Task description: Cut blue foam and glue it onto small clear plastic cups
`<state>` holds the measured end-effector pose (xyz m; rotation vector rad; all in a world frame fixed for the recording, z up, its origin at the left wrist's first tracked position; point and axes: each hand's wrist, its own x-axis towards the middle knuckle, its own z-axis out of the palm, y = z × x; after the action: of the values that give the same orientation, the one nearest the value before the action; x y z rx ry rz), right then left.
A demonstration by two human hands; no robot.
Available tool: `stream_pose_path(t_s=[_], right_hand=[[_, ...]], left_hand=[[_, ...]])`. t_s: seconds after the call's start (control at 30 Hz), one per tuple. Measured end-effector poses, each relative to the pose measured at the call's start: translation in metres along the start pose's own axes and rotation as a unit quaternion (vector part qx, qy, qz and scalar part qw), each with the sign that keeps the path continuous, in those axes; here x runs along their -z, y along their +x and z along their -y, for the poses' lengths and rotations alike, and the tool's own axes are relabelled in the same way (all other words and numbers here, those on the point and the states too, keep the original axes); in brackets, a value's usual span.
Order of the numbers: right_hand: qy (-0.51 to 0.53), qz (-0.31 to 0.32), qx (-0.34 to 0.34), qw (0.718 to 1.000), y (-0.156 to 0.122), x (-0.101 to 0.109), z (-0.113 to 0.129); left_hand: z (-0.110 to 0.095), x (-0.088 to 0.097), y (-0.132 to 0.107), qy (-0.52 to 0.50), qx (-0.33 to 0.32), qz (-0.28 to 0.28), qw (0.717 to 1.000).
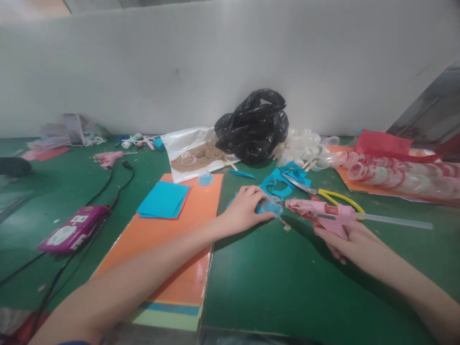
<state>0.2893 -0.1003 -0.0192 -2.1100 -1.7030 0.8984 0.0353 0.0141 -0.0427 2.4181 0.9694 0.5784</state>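
Note:
My right hand (345, 239) is wrapped round the handle of a pink glue gun (323, 213), which has a long clear glue stick (398, 221) poking out of its back. The nozzle points left and meets the rim of a small clear plastic cup (272, 207) with blue beneath or inside it. The thumb and fingers of my left hand (247, 206) grip that cup from its left side; the far fingertips are partly hidden. Just behind lie cut blue paper scraps (278, 184) and scissors (330, 195) with yellow handles.
Orange sheets (179, 261) under my left arm carry blue paper squares (163, 199) and a small blue cup (205, 178). Behind sit a black plastic bag (253, 127) and stacked clear cups (402, 177). Leftward are a second pink glue gun (109, 158), a purple pack (74, 229) and black cords (104, 211).

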Motion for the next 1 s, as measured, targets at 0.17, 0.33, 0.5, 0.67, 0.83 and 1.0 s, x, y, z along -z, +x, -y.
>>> stream_pose_path(t_s=[0.17, 0.33, 0.5, 0.67, 0.83, 1.0], right_hand=[[-0.011, 0.003, -0.006, 1.0, 0.0, 0.0, 0.002], [-0.007, 0.013, -0.017, 1.0, -0.002, 0.002, 0.01], [-0.019, 0.015, -0.008, 1.0, -0.001, 0.003, 0.008], [-0.007, 0.005, -0.003, 1.0, 0.001, 0.001, 0.003], [-0.034, 0.006, -0.005, 0.999, 0.001, 0.001, 0.004], [-0.051, 0.015, -0.017, 0.998, 0.0, 0.002, 0.005]], left_hand=[[0.002, -0.002, 0.0, 0.007, -0.005, -0.004, 1.0], [0.003, -0.002, 0.0, 0.004, -0.007, -0.005, 1.0], [0.004, -0.002, 0.0, 0.005, -0.009, -0.006, 1.0], [0.003, -0.002, 0.001, 0.007, -0.008, -0.005, 1.0], [0.002, -0.001, 0.0, 0.001, -0.003, -0.001, 1.0], [0.001, 0.0, 0.0, 0.003, -0.002, 0.003, 1.0]])
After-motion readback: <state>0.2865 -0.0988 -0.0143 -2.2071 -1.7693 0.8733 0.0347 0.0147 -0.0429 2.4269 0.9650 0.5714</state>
